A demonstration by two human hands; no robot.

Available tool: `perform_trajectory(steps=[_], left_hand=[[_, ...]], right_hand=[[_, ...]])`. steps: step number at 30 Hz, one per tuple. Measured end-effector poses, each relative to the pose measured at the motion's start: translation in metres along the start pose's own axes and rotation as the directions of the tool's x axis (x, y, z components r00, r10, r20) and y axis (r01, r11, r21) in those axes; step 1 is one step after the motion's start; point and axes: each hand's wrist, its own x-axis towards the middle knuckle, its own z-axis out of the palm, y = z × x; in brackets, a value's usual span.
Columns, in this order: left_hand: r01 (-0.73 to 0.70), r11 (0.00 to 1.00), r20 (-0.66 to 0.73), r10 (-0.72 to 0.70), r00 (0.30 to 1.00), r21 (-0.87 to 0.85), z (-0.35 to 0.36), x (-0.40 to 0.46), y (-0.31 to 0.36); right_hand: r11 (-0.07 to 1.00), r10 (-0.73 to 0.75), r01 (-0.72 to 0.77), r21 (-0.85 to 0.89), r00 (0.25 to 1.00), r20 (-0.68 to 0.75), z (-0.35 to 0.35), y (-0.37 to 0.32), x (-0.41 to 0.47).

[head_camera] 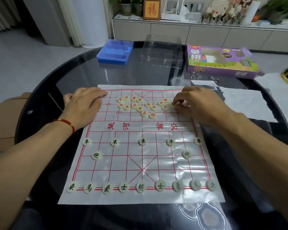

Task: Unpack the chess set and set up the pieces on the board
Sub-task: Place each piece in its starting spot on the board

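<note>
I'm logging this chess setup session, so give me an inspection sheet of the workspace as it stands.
Surface: round dark glass table, reflective, carrying a white sheet chess board with red grid.
Job's things: black-lettered round pale pieces set out in rows on the near half; red-lettered round pale pieces in a loose cluster on the far half.
Clutter: blue plastic case, clear plastic tray, purple cardboard game box, two small metal wire puzzles.
Hands: left hand rests flat on the board's far left corner; right hand pinches one red piece.
Cables: nothing seen.
Surroundings: long grey sideboard with plants and ornaments.
</note>
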Motion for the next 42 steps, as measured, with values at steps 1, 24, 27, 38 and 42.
perform_trajectory(steps=[1, 24, 27, 38, 42], left_hand=[[-0.004, 1.000, -0.017, 0.004, 1.000, 0.004, 0.002, 0.000, 0.000], [-0.044, 0.999, -0.085, 0.046, 0.995, 0.020, 0.007, 0.000, 0.000], [-0.053, 0.998, -0.086, 0.054, 0.995, 0.017, 0.006, 0.001, -0.001], [-0.031, 0.999, -0.079, 0.033, 0.996, 0.026, 0.008, 0.002, -0.003], [-0.021, 0.999, -0.070, 0.023, 0.997, 0.028, 0.009, 0.002, -0.003]], right_hand=[[1.000, -0.002, 0.002, -0.025, 1.000, 0.010, -0.002, 0.004, -0.002], [0.975, 0.070, -0.102, 0.195, 0.984, 0.165, -0.018, 0.029, -0.034], [0.979, 0.061, -0.091, 0.183, 0.985, 0.163, -0.014, 0.028, -0.034], [0.975, 0.079, -0.114, 0.189, 0.980, 0.183, -0.011, 0.022, -0.025], [0.973, 0.094, -0.131, 0.189, 0.977, 0.192, -0.010, 0.023, -0.025]])
